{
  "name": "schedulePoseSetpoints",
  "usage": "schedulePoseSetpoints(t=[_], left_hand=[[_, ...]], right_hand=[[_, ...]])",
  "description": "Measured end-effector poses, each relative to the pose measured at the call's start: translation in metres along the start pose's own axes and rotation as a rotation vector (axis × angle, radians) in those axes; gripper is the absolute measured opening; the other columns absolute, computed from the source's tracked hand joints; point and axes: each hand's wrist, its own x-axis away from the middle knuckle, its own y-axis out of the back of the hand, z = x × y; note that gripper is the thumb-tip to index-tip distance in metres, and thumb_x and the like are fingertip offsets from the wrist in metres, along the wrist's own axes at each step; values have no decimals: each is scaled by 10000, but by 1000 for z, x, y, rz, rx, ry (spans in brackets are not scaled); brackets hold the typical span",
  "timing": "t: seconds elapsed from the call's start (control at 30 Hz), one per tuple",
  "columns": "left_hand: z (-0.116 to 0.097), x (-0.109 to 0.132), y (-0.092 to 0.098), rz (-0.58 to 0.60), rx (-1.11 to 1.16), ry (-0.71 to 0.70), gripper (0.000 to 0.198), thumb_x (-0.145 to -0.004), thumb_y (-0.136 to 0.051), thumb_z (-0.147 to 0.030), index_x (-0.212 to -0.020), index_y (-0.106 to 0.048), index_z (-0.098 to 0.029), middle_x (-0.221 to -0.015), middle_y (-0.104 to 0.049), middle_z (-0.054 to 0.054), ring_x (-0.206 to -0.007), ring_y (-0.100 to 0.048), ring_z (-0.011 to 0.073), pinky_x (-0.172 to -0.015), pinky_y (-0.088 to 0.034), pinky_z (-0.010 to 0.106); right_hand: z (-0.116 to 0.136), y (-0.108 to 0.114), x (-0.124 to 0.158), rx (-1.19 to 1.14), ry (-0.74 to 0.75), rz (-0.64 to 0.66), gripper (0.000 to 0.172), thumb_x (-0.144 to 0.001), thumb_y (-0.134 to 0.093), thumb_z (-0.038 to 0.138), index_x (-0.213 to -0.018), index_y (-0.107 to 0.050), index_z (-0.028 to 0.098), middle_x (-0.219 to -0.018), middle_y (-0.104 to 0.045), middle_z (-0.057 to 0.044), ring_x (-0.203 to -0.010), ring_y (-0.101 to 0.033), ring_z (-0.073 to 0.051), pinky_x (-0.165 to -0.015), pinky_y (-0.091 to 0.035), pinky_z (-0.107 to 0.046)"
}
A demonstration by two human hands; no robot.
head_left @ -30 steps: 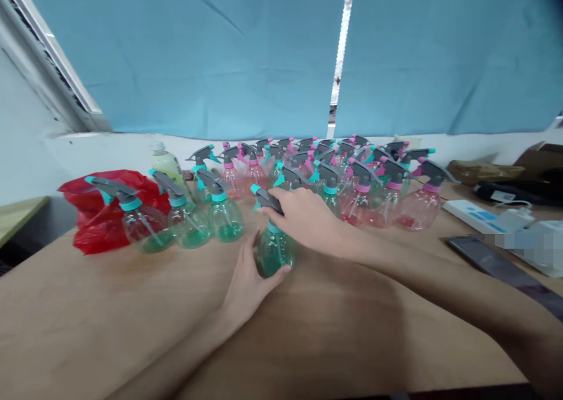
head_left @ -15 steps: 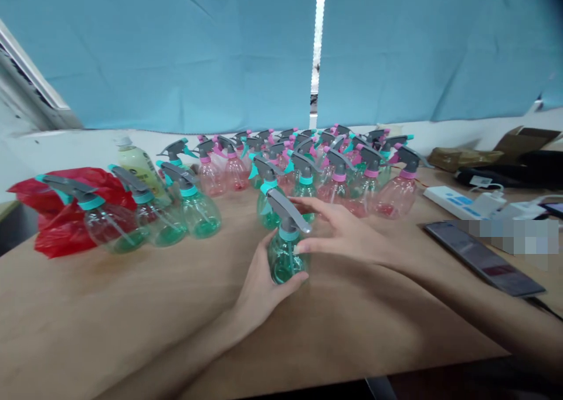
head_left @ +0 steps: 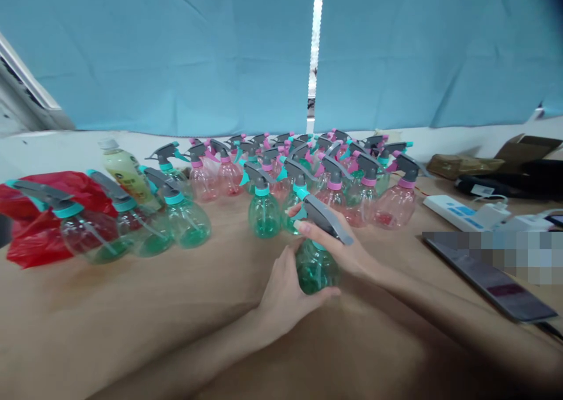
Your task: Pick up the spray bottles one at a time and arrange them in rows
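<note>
A green spray bottle with a grey and turquoise trigger head stands nearly upright in front of me. My left hand is curled around its clear body, thumb on the near side. At the neck and trigger head, my right hand is closed, fingers reaching past the turquoise trigger; part of the collar is hidden behind it. Just behind stand a green spray bottle and a pink spray bottle, among many more in both colours. Three green spray bottles, one of them the nearest-right bottle, stand to the left.
A red plastic bag and a yellowish bottle lie behind the left group. On the right are a power strip, a phone and a cardboard box. A blue curtain hangs behind the wooden table.
The held spray bottle and both hands have shifted to the right in view. My right hand has moved from beside the collar to around the neck and trigger head. The view has also shifted slightly.
</note>
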Motion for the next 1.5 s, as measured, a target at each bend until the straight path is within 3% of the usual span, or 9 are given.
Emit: schedulePoseSetpoints(t=[0.23, 0.4, 0.53, 0.63, 0.93, 1.03, 1.1, 1.3, 1.5], left_hand=[[13, -5, 13, 81, -60, -1, 959, -701, -771, -563, -1435, -255, -223, -1391, -430, 163, -1290, -403, 382, -1027, -352, 573], [27, -2, 35, 197, -184, -15, 887, -737, -746, -556, -1436, -275, -279, -1377, -470, 121, -1276, -428, 369, -1018, -368, 558], [38, 2, 50, 220, -255, -14, 831, -775, -710, -555, -1439, -279, -298, -1386, -462, 111, -1262, -449, 355, -1007, -386, 536], [40, 4, 56, 256, -298, -27, 777, -814, -670, -546, -1434, -272, -297, -1380, -465, 105, -1255, -464, 335, -1008, -394, 513], [44, 6, 50, 301, -629, -152, 542, -929, -551, -438, -1354, -431, -124, -1410, -462, 168, -1286, -439, 322, -1035, -381, 502], [43, 6, 49, 306, -692, -183, 531, -941, -530, -428, -1343, -461, -88, -1415, -460, 184, -1291, -440, 323, -1031, -393, 490], [43, 7, 49, 310, -727, -200, 534, -947, -520, -420, -1349, -463, -74, -1416, -464, 187, -1300, -435, 318, -1039, -390, 481], [43, 8, 48, 303, -781, -231, 522, -979, -435, -435, -1363, -459, -81, -1433, -458, 160, -1336, -402, 278, -1079, -353, 441], [44, 9, 47, 302, -807, -242, 533, -980, -431, -438, -1354, -472, -62, -1436, -451, 171, -1341, -396, 286, -1085, -346, 447]], right_hand=[[-6, 0, -10, 48, 23, -4, 196, -856, -598, 428, -944, -619, 255, -914, -649, -6, -896, -619, -186, -863, -488, -347], [-9, 5, -15, 28, -26, 39, 162, -861, -596, 381, -956, -626, 253, -917, -658, -12, -903, -627, -201, -890, -493, -389], [-12, 9, -12, -56, -73, 113, 180, -877, -596, 321, -1048, -606, 268, -1059, -647, -20, -965, -632, -204, -894, -506, -390], [-15, 12, -8, 16, -62, 112, 197, -877, -604, 308, -1071, -610, 273, -1061, -656, -15, -995, -630, -215, -901, -501, -392], [-8, 9, -7, 85, -76, 91, 148, -883, -592, 314, -1018, -606, 254, -954, -675, -11, -862, -653, -187, -735, -525, -314], [-5, 9, -7, 100, -39, 93, 164, -878, -600, 345, -1014, -621, 255, -979, -683, -8, -911, -650, -187, -801, -513, -318], [-7, 10, -6, 85, -10, 93, 193, -878, -593, 387, -1026, -624, 266, -991, -681, -5, -928, -642, -189, -827, -501, -323], [-15, 10, 0, 80, -27, 53, 326, -879, -519, 532, -1042, -631, 273, -881, -669, -19, -762, -625, -194, -699, -505, -330], [-13, 10, -4, 114, 44, 34, 273, -899, -507, 507, -888, -614, 256, -746, -612, 11, -655, -573, -150, -627, -453, -284]])
